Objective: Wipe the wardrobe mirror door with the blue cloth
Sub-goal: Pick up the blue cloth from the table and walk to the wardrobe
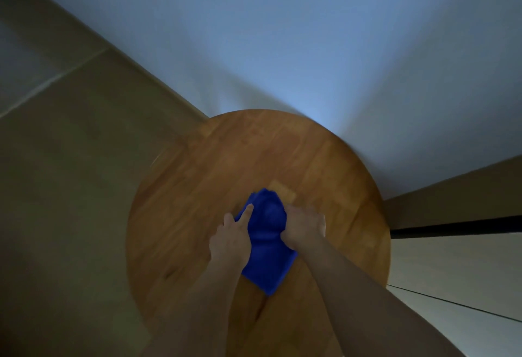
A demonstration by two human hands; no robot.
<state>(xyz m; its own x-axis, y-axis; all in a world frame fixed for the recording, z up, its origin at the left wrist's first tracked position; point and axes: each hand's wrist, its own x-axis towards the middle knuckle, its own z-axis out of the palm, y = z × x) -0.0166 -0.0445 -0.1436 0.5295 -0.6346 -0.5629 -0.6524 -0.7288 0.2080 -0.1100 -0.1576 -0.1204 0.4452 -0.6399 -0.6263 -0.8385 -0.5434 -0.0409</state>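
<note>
The blue cloth (267, 239) lies bunched on a round wooden table (197, 187), near its middle. My left hand (233, 236) rests on the cloth's left edge with the index finger stretched out over the fabric. My right hand (303, 225) is closed on the cloth's right side, gripping a fold. Both forearms reach in from the bottom of the view. No mirror door can be made out; the picture is dim and blurred.
A white wall (282, 46) rises behind the table. Beige floor (56, 159) lies to the left. At the right stands a pale panel with a dark gap (452, 228), possibly a wardrobe.
</note>
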